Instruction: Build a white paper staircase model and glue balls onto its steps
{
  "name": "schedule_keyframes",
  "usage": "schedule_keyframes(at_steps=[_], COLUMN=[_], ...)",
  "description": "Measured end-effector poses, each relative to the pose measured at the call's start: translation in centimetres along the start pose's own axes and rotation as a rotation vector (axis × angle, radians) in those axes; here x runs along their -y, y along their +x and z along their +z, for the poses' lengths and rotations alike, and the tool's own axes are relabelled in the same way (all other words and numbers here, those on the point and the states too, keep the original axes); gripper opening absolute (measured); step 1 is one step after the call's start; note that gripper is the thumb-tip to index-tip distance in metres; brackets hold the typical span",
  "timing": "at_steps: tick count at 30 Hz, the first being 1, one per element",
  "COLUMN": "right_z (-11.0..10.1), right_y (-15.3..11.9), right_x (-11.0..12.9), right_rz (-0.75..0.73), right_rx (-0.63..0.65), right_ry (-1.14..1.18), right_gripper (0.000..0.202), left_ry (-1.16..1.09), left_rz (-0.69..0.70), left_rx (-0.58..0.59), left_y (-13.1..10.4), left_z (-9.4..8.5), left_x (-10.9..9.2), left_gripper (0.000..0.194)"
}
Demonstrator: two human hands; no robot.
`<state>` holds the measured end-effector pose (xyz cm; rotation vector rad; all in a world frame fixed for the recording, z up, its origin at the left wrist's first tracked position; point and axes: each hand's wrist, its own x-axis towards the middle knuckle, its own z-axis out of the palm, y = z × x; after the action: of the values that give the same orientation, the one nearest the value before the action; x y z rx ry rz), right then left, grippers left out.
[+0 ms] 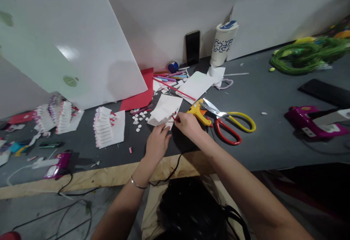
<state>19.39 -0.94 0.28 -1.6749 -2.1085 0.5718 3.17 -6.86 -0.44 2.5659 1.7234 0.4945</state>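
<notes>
My right hand [187, 124] is closed in a pinch on a thin red stick [174, 117], whose tip shows above a white folded paper [168, 105]. Beside it, my left hand [158, 141] rests at the near edge of that paper, fingers a little apart and pointing away from me. Close to my right hand lie a yellow glue gun [199, 112] and large scissors [218, 114] with one red and one yellow handle. Several small white pieces [140, 117] are scattered left of the paper.
White cards with rows of pink-tipped pieces [104, 128] lie leftward. Behind are pens [171, 77], red paper [146, 90], a phone [193, 47] and a cup [222, 43]. Green cord [303, 56] and purple power strips [308, 121] also occupy the table. A white board [109, 50] leans at left.
</notes>
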Motion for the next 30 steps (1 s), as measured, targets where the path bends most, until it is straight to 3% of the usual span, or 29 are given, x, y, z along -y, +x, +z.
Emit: schedule_keyframes(at_steps=[21, 23, 26, 28, 30], right_z=[1.2, 1.3, 1.5, 1.7, 1.8], right_y=[0.5, 0.5, 0.5, 0.5, 0.5], right_x=[-0.4, -0.5, -0.7, -0.8, -0.8], right_rz=[-0.004, -0.01, -0.02, -0.025, -0.028], right_rx=[-0.095, -0.1, -0.109, -0.119, -0.129], right_ry=[0.131, 0.143, 0.16, 0.171, 0.181], right_gripper=[0.013, 0.013, 0.012, 0.012, 0.012], left_ry=[-0.005, -0.047, -0.035, 0.017, 0.05], left_rz=[-0.024, -0.039, -0.089, -0.097, -0.059], left_rx=[0.01, -0.052, -0.271, -0.398, -0.414], left_y=[-0.4, -0.4, 0.1, 0.9, 2.0], left_z=[-0.1, -0.3, -1.0, -1.6, -1.9], left_x=[-0.5, -0.4, 0.0, 0.4, 0.9], left_gripper=[0.027, 0.022, 0.019, 0.025, 0.037])
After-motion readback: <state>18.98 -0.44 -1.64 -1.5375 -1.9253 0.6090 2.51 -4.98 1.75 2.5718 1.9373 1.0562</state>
